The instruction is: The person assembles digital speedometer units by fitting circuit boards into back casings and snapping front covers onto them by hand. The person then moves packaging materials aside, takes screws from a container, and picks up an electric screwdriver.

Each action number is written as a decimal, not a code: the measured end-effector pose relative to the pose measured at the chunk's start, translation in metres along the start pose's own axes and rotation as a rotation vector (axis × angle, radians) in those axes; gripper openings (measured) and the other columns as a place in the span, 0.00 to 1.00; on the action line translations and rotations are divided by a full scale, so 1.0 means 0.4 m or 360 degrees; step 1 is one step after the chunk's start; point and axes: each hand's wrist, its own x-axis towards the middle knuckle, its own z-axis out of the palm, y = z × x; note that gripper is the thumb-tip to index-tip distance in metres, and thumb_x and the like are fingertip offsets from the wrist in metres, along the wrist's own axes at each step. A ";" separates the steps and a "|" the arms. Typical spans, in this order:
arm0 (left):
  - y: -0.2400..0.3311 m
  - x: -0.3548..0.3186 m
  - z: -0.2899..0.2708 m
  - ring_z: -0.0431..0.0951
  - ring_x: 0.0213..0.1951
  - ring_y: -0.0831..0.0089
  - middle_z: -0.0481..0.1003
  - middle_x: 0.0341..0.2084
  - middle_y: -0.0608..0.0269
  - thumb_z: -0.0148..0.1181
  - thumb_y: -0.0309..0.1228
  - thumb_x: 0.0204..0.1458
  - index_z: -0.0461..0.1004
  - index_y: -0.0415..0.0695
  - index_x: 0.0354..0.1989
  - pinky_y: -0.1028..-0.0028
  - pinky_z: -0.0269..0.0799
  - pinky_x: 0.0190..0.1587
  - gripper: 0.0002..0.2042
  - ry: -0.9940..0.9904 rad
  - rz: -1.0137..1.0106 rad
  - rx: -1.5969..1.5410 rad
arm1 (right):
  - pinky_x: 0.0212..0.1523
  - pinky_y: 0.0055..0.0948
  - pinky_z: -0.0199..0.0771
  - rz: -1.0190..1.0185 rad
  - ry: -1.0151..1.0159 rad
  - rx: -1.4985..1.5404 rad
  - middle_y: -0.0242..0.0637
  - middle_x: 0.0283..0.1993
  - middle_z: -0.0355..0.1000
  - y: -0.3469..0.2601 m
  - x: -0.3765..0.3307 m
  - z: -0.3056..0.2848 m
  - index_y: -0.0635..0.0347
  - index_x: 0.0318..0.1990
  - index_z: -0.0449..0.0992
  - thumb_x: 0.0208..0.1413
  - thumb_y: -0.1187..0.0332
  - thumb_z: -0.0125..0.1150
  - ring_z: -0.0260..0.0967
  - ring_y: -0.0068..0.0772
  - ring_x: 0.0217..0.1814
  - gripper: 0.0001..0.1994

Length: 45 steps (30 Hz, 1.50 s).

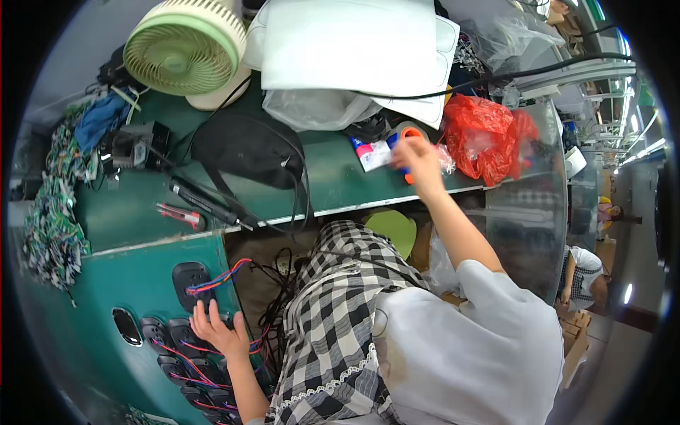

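My left hand lies over the green worktop at the lower left with its fingers spread. Its fingertips are at the lower edge of a black oval plastic part, from which red and blue wires run out. Several similar black wired parts lie in rows beside and below this hand. My right hand reaches over the far bench, beside a white, blue and pink packet and an orange ring-shaped thing. Its fingers are slightly smeared, and what they hold, if anything, is hidden.
A green fan, a black bag, a black pen-like tool and a red cutter are on the bench. A red plastic bag lies to the right. Bundled wires hang at far left. People work at far right.
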 end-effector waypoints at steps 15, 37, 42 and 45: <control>0.446 0.671 0.097 0.64 0.57 0.67 0.69 0.50 0.65 0.64 0.37 0.44 0.75 0.51 0.43 0.58 0.52 0.61 0.16 -0.0313 0.0697 -0.0476 | 0.41 0.21 0.70 -0.0497 0.0177 -0.0034 0.33 0.38 0.74 -0.383 0.343 -0.210 0.66 0.44 0.73 0.50 0.76 0.63 0.70 0.20 0.38 0.13; 0.414 0.915 0.174 0.65 0.55 0.61 0.68 0.50 0.62 0.60 0.33 0.48 0.71 0.48 0.47 0.62 0.57 0.56 0.16 0.0028 0.0616 -0.0784 | 0.50 0.31 0.66 0.0151 0.1176 -0.1359 0.48 0.45 0.73 0.045 -0.172 -0.624 0.73 0.50 0.68 0.51 0.67 0.61 0.69 0.36 0.48 0.22; 0.437 1.074 0.253 0.65 0.53 0.57 0.68 0.49 0.57 0.58 0.31 0.49 0.70 0.44 0.48 0.63 0.58 0.55 0.17 0.0096 0.0426 -0.0970 | 0.46 0.34 0.69 -0.0069 0.1054 -0.1356 0.50 0.41 0.74 0.007 -0.062 -0.562 0.70 0.48 0.69 0.52 0.67 0.60 0.72 0.43 0.43 0.19; 0.411 1.185 0.314 0.66 0.52 0.55 0.68 0.48 0.52 0.56 0.29 0.50 0.68 0.41 0.50 0.63 0.59 0.55 0.18 0.0406 -0.0026 -0.1245 | 0.53 0.35 0.65 -0.0081 0.1188 -0.1387 0.54 0.51 0.68 -0.010 -0.021 -0.594 0.70 0.55 0.64 0.51 0.67 0.61 0.67 0.46 0.52 0.25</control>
